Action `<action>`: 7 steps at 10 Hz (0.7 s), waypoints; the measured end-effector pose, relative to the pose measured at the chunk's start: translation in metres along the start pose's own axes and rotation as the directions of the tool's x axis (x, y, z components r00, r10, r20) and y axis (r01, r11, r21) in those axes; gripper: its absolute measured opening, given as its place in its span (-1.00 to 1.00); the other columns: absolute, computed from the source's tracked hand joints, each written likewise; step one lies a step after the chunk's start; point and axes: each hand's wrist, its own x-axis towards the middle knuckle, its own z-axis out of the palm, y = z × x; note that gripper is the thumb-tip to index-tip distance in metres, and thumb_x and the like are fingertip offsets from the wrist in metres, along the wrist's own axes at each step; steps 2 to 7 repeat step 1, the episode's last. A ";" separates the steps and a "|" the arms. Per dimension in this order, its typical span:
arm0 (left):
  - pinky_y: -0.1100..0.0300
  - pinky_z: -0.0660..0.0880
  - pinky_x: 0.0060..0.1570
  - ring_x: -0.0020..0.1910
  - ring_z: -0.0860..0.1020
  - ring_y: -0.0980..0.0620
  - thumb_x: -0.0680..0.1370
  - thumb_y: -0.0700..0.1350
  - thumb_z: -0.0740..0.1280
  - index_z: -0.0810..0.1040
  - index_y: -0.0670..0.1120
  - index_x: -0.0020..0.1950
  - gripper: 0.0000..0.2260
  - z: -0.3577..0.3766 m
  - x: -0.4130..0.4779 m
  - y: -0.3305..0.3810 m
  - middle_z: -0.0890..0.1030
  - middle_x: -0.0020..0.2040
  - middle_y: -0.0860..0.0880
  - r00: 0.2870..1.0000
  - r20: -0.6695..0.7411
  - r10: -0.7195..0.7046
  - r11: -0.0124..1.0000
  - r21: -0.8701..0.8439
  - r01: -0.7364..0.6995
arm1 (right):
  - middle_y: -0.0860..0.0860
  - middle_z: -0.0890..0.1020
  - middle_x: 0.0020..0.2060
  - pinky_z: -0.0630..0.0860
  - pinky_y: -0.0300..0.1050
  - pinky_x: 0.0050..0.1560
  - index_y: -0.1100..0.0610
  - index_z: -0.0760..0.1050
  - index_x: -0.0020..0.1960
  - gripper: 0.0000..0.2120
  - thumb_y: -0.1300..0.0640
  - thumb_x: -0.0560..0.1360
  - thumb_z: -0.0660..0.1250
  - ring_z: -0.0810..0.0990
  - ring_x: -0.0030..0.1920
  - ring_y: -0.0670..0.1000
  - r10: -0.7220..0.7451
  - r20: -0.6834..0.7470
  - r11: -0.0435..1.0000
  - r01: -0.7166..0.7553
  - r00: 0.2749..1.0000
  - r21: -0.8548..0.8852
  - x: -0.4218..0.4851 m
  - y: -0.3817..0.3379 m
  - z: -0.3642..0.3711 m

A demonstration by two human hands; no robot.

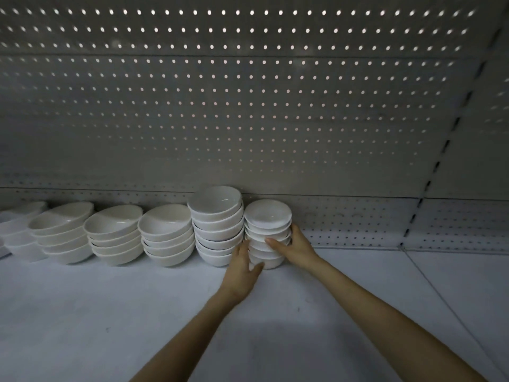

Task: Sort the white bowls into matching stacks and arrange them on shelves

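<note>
On the shelf [110, 312], left hand [242, 268] and right hand [298, 250] grip the nested small-bowl stack [268, 215].

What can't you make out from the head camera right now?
Head view: lower bowls of the small stack, covered by the left hand and right hand gripping it; count and shelf contact unclear.
Head view: far-left stack, cut by the left edge and blurred.
Head view: lower right of the tall stack, behind the left hand.
</note>
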 end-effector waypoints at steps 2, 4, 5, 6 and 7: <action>0.11 0.42 0.15 0.23 0.48 -0.09 0.58 -0.08 0.27 0.44 -0.08 0.31 -0.69 -0.034 -0.003 0.006 0.52 0.24 -0.07 0.997 0.083 0.009 0.981 0.195 -0.025 | -0.09 0.44 0.17 0.37 -0.38 0.13 0.12 0.31 0.34 -0.46 -0.07 0.46 0.38 0.43 0.21 -0.08 0.023 0.028 0.979 -0.017 0.999 -0.203 -0.010 -0.004 -0.008; 0.11 0.42 0.15 0.23 0.48 -0.09 0.58 -0.08 0.27 0.44 -0.08 0.31 -0.69 -0.034 -0.003 0.006 0.52 0.24 -0.07 0.997 0.083 0.009 0.981 0.195 -0.025 | -0.09 0.44 0.17 0.37 -0.38 0.13 0.12 0.31 0.34 -0.46 -0.07 0.46 0.38 0.43 0.21 -0.08 0.023 0.028 0.979 -0.017 0.999 -0.203 -0.010 -0.004 -0.008; 0.11 0.42 0.15 0.23 0.48 -0.09 0.58 -0.08 0.27 0.44 -0.08 0.31 -0.69 -0.034 -0.003 0.006 0.52 0.24 -0.07 0.997 0.083 0.009 0.981 0.195 -0.025 | -0.09 0.44 0.17 0.37 -0.38 0.13 0.12 0.31 0.34 -0.46 -0.07 0.46 0.38 0.43 0.21 -0.08 0.023 0.028 0.979 -0.017 0.999 -0.203 -0.010 -0.004 -0.008; 0.11 0.42 0.15 0.23 0.48 -0.09 0.58 -0.08 0.27 0.44 -0.08 0.31 -0.69 -0.034 -0.003 0.006 0.52 0.24 -0.07 0.997 0.083 0.009 0.981 0.195 -0.025 | -0.09 0.44 0.17 0.37 -0.38 0.13 0.12 0.31 0.34 -0.46 -0.07 0.46 0.38 0.43 0.21 -0.08 0.023 0.028 0.979 -0.017 0.999 -0.203 -0.010 -0.004 -0.008; 0.11 0.42 0.15 0.23 0.48 -0.09 0.58 -0.08 0.27 0.44 -0.08 0.31 -0.69 -0.034 -0.003 0.006 0.52 0.24 -0.07 0.997 0.083 0.009 0.981 0.195 -0.025 | -0.09 0.44 0.17 0.37 -0.38 0.13 0.12 0.31 0.34 -0.46 -0.07 0.46 0.38 0.43 0.21 -0.08 0.023 0.028 0.979 -0.017 0.999 -0.203 -0.010 -0.004 -0.008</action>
